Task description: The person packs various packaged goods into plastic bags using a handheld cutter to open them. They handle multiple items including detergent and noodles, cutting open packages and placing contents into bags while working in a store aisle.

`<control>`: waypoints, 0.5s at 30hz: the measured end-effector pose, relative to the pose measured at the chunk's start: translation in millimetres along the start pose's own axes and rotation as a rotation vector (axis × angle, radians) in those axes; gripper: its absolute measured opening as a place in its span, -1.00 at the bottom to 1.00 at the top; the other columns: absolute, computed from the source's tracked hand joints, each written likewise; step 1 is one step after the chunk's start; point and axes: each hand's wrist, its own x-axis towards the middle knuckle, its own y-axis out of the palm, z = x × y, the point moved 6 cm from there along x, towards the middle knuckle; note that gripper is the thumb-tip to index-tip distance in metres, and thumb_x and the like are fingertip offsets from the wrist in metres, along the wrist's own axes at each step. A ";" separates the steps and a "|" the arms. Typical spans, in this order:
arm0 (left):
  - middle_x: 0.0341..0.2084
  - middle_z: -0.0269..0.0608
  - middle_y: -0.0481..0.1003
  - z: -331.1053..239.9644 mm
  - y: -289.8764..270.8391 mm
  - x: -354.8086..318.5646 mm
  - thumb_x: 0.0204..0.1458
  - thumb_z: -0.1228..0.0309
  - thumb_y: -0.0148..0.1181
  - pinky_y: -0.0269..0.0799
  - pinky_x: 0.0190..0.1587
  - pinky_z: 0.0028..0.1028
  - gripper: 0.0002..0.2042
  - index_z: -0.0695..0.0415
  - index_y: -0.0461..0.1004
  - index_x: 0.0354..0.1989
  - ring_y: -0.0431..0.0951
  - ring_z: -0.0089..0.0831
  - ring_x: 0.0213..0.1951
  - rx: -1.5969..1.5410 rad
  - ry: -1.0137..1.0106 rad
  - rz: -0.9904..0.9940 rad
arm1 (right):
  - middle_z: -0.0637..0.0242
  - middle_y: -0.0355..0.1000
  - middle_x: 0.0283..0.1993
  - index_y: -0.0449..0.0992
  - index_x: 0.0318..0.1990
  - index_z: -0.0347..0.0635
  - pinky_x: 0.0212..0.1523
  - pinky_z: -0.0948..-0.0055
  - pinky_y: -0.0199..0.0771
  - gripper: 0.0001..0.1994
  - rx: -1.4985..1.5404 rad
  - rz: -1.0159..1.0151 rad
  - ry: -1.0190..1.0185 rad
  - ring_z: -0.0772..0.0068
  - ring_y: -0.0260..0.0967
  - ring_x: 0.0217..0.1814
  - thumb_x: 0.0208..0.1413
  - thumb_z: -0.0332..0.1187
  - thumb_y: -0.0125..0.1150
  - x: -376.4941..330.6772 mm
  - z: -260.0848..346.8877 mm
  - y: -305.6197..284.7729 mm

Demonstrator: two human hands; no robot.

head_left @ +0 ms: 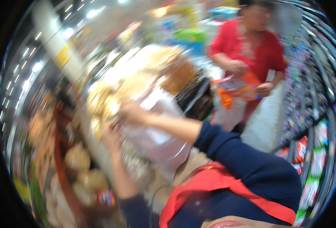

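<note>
Both my hands are smeared by motion and close together, left of the middle of the head view. A clear plastic bag (156, 142) hangs slantwise from them, pale and partly see-through, with its contents too blurred to name. My right hand (133, 114) appears closed at the bag's upper end. Just below it, my left hand (113, 135) points its fingers toward the same spot, but what they grip cannot be made out. Behind the hands lies a heap of shiny, yellowish wrapped goods (101, 100), with brown packaged goods (177, 76) farther back.
A person in red (248, 45) stands at the far right holding an orange and clear bag (234, 91). Shelves of colourful packets (316, 163) line the right side. At lower left, a reddish-brown bin edge (59, 152) borders round, pale bagged goods (78, 159). A pillar (56, 38) rises at upper left.
</note>
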 end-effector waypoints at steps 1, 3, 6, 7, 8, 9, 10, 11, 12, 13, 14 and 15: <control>-0.63 -0.11 0.46 2.3 3.9 8.0 -0.04 0.46 0.11 0.33 -0.48 -0.42 -0.87 0.27 0.49 -0.40 0.44 -0.38 -0.55 0.032 0.056 0.020 | 0.07 0.40 -0.46 0.52 -0.55 -0.20 -0.39 0.21 0.37 -0.84 0.029 -0.119 -0.045 0.08 0.37 -0.40 -0.29 -0.31 0.28 -1.4 3.7 -9.2; -0.51 -0.03 0.48 20.7 1.5 14.3 -0.02 0.45 0.06 0.35 -0.40 -0.33 -0.84 0.28 0.50 -0.35 0.47 -0.26 -0.45 0.254 -0.037 0.051 | 0.10 0.35 -0.38 0.40 -0.24 -0.23 -0.31 0.30 0.34 -0.71 0.519 -0.156 0.281 0.17 0.30 -0.36 -0.18 -0.37 0.21 -15.1 -8.5 -13.5; -0.45 -0.02 0.48 29.9 -3.2 12.6 0.06 0.36 0.03 0.35 -0.31 -0.34 -0.77 0.30 0.43 -0.24 0.48 -0.28 -0.37 -0.571 0.022 0.058 | 0.08 0.35 -0.28 0.31 -0.17 -0.28 -0.21 0.32 0.29 -0.70 0.729 -0.088 0.321 0.26 0.30 -0.24 0.09 -0.21 0.01 -34.0 18.1 -16.3; -0.41 -0.01 0.48 29.8 -14.6 8.4 0.03 0.48 0.00 0.39 -0.30 -0.39 -0.81 0.26 0.48 -0.24 0.47 -0.24 -0.32 0.389 0.150 0.183 | 0.09 0.35 -0.31 0.31 -0.19 -0.33 -0.21 0.27 0.29 -0.65 0.513 0.021 0.383 0.22 0.30 -0.27 0.11 -0.14 -0.04 -43.7 23.9 -14.2; -0.38 0.00 0.48 34.5 -8.7 9.7 0.04 0.44 -0.01 0.37 -0.26 -0.35 -0.80 0.23 0.48 -0.21 0.47 -0.19 -0.31 0.345 0.097 0.203 | 0.08 0.35 -0.23 0.31 -0.14 -0.32 -0.16 0.30 0.29 -0.66 0.549 0.118 0.513 0.23 0.30 -0.19 0.12 -0.17 -0.04 -51.6 25.5 -8.1; -0.36 0.02 0.48 39.3 -20.6 9.6 0.06 0.40 -0.01 0.35 -0.23 -0.31 -0.78 0.20 0.47 -0.19 0.46 -0.15 -0.30 0.310 0.034 0.218 | 0.07 0.35 -0.15 0.30 -0.09 -0.31 -0.11 0.33 0.29 -0.66 0.602 0.270 0.659 0.24 0.30 -0.11 0.13 -0.20 -0.03 -62.7 26.2 0.9; -0.35 0.03 0.48 39.3 -19.7 10.0 0.06 0.38 -0.02 0.34 -0.22 -0.29 -0.77 0.20 0.46 -0.18 0.46 -0.12 -0.30 0.482 0.049 0.276 | 0.07 0.35 -0.17 0.31 -0.12 -0.31 -0.13 0.33 0.30 -0.67 0.613 0.306 0.681 0.25 0.30 -0.12 0.12 -0.20 -0.02 -68.0 29.8 2.3; -0.35 0.05 0.47 38.9 -23.5 10.5 0.07 0.36 -0.03 0.33 -0.21 -0.27 -0.77 0.20 0.45 -0.18 0.45 -0.09 -0.30 0.655 0.065 0.333 | 0.07 0.35 -0.18 0.32 -0.16 -0.30 -0.15 0.33 0.30 -0.68 0.641 0.314 0.681 0.27 0.31 -0.14 0.10 -0.20 -0.01 -71.3 31.1 2.2; -0.34 0.06 0.47 37.1 -26.5 11.6 0.08 0.34 -0.04 0.32 -0.20 -0.25 -0.76 0.19 0.45 -0.17 0.44 -0.06 -0.31 0.826 0.085 0.390 | 0.07 0.35 -0.20 0.32 -0.19 -0.30 -0.17 0.32 0.30 -0.70 0.683 0.286 0.674 0.28 0.31 -0.15 0.09 -0.20 0.01 -74.2 32.7 1.1; -0.35 0.08 0.46 30.2 -29.1 13.3 0.09 0.33 -0.05 0.32 -0.21 -0.25 -0.75 0.21 0.45 -0.19 0.44 -0.04 -0.32 0.786 0.132 0.376 | 0.10 0.35 -0.24 0.32 -0.22 -0.30 -0.22 0.32 0.31 -0.71 0.595 0.300 0.616 0.28 0.32 -0.21 0.09 -0.21 0.01 -75.6 33.5 0.7; -0.35 0.09 0.46 22.4 -34.6 15.1 0.09 0.32 -0.06 0.32 -0.23 -0.24 -0.74 0.23 0.45 -0.20 0.43 -0.03 -0.33 0.744 0.179 0.362 | 0.13 0.36 -0.29 0.32 -0.24 -0.30 -0.26 0.33 0.32 -0.72 0.522 0.281 0.553 0.29 0.32 -0.26 0.09 -0.22 0.01 -78.3 35.1 -1.2; -0.36 0.10 0.45 15.8 -35.4 15.3 0.10 0.30 -0.07 0.33 -0.24 -0.24 -0.73 0.24 0.45 -0.22 0.43 -0.01 -0.34 0.705 0.220 0.350 | 0.15 0.36 -0.34 0.32 -0.27 -0.30 -0.31 0.33 0.33 -0.73 0.444 0.297 0.510 0.30 0.33 -0.31 0.09 -0.23 0.01 -81.4 36.9 1.5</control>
